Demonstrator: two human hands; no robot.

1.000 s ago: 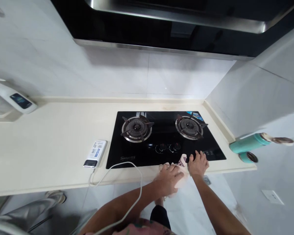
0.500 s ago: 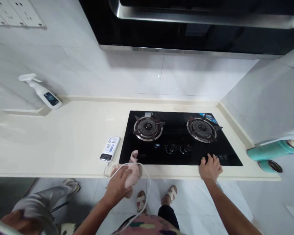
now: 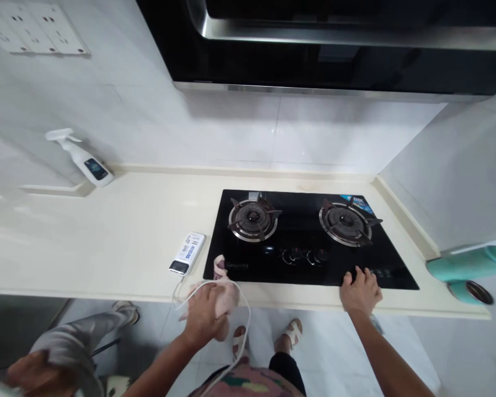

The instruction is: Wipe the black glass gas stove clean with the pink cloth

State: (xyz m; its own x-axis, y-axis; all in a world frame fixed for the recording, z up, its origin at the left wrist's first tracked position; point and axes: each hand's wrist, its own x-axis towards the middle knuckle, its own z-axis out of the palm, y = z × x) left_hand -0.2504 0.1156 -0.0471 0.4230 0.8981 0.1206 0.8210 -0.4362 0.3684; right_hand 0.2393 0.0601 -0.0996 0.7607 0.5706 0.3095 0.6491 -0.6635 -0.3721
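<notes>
My left hand (image 3: 204, 314) is closed around a bunched pink cloth (image 3: 226, 300) at the counter's front edge. One end of the cloth lies over the front left corner of the black gas cooktop (image 3: 287, 270). A white cable (image 3: 248, 314) loops across the cloth and runs to a white power bank (image 3: 187, 253) just left of the cooktop. My right hand (image 3: 360, 291) rests on the cooktop's front edge at the right, fingers apart and fingertips on the glass. Two control knobs (image 3: 306, 256) sit between the burners.
A white spray bottle (image 3: 91, 165) stands at the back left. Teal containers (image 3: 467, 267) are at the right end of the counter (image 3: 107, 237). A black range hood (image 3: 314, 60) hangs above. Another person's leg (image 3: 72, 333) shows at lower left.
The view has shifted slightly, so the counter sits a little lower and farther right. The cloth's end has slid a little left toward the cooktop's corner. My right hand keeps its place.
</notes>
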